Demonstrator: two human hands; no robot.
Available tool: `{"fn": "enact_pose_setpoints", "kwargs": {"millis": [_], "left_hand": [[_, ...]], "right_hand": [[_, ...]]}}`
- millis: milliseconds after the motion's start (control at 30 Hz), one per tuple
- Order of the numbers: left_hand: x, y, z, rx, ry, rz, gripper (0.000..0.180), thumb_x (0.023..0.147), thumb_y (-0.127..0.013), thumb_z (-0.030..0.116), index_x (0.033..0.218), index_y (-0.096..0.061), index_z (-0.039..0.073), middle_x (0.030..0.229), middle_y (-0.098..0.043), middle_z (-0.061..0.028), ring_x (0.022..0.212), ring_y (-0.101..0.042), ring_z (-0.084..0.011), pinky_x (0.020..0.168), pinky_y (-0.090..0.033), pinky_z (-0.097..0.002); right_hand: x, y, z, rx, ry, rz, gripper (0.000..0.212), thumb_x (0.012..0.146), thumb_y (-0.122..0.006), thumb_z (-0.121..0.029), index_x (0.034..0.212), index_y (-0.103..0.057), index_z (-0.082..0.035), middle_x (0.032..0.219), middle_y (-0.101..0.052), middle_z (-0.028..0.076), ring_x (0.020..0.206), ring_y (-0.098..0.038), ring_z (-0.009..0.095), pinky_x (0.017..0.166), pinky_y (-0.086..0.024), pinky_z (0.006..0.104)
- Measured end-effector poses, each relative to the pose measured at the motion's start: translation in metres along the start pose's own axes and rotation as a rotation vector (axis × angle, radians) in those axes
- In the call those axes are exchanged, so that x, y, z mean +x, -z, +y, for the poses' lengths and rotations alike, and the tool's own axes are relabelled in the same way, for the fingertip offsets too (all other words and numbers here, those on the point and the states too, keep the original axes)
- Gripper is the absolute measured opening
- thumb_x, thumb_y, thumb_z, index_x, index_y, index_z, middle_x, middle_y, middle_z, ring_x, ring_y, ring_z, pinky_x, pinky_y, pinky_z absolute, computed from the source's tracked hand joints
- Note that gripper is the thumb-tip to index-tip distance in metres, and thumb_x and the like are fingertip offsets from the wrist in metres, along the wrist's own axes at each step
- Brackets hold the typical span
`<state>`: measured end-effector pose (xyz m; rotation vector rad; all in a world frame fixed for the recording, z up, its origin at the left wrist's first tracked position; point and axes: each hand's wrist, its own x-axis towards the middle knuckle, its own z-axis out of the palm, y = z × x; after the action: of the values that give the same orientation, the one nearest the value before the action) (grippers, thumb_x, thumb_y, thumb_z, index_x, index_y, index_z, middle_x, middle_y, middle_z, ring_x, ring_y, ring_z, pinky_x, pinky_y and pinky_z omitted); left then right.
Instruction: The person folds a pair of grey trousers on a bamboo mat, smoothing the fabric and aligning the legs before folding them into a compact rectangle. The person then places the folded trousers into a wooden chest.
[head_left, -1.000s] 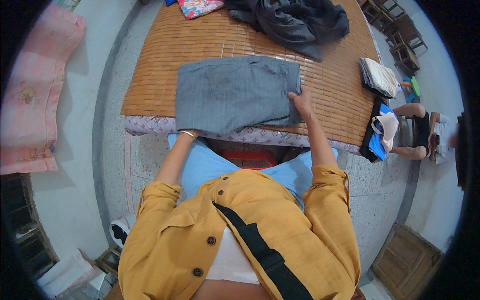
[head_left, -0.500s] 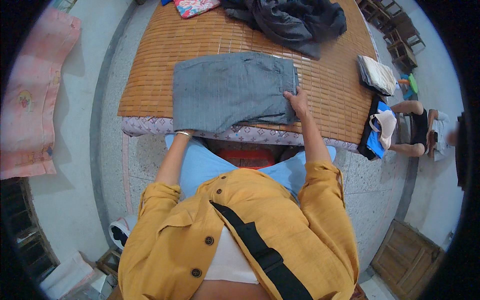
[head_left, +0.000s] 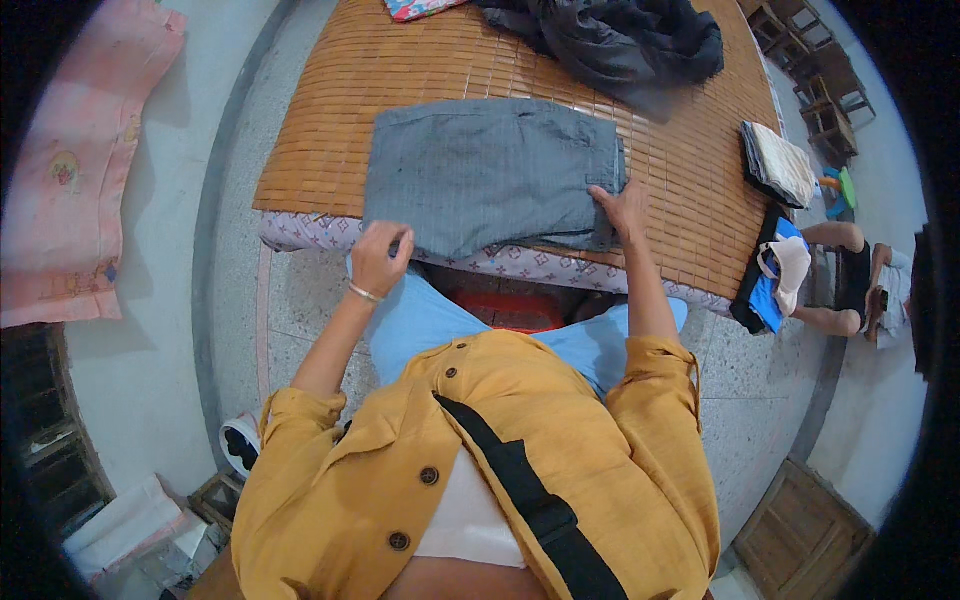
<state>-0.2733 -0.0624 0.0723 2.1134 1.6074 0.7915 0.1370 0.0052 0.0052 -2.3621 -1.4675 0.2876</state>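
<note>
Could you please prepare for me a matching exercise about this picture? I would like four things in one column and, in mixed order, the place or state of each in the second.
Column one
1. grey garment
2. dark cloth
3. pink cloth
4. right hand

Column two
A. at the right end of something folded
B. hanging at the left of the picture
C. folded, at the near side of the woven mat
D. loosely heaped, farther up the mat

Right pairs: 1-C; 2-D; 3-B; 4-A
</note>
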Motion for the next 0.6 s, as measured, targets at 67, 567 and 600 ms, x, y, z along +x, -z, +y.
{"fn": "enact_pose_setpoints", "kwargs": {"millis": [67, 567, 600], "left_hand": [[0.023, -0.015, -0.018, 0.125, -0.091, 0.094, 0.035, 0.081, -0.055, 0.032, 0.11, -0.057, 0.011, 0.115, -0.053, -0.0146, 0.107, -0.049, -0.031, 0.09, -0.038, -0.0411], [0.056, -0.061, -0.025, 0.358, -0.061, -0.274, 0.071, 0.078, -0.057, 0.045, 0.137, -0.027, 0.019, 0.144, -0.019, -0.0118, 0.133, -0.016, -0.0307, 0.102, -0.013, -0.0592], [0.047, -0.065, -0.015, 0.281, -0.142, -0.23, 0.072, 0.076, -0.06, 0.044, 0.136, -0.028, 0.018, 0.143, -0.019, -0.0126, 0.133, -0.017, -0.0306, 0.101, -0.013, -0.0594]], "right_hand": [[-0.002, 0.008, -0.006, 0.115, -0.041, -0.076, 0.069, 0.058, -0.077, -0.043, 0.096, -0.055, 0.01, 0.093, -0.06, 0.027, 0.089, -0.058, 0.037, 0.074, -0.046, 0.0416], [-0.026, -0.006, 0.045, 0.394, -0.081, -0.328, 0.048, 0.062, -0.075, -0.031, 0.088, -0.062, 0.007, 0.084, -0.063, 0.025, 0.079, -0.062, 0.033, 0.068, -0.047, 0.0408], [-0.038, 0.005, 0.03, 0.377, -0.052, -0.269, 0.048, 0.062, -0.075, -0.031, 0.087, -0.062, 0.007, 0.083, -0.062, 0.025, 0.079, -0.062, 0.034, 0.067, -0.047, 0.0413]]}}
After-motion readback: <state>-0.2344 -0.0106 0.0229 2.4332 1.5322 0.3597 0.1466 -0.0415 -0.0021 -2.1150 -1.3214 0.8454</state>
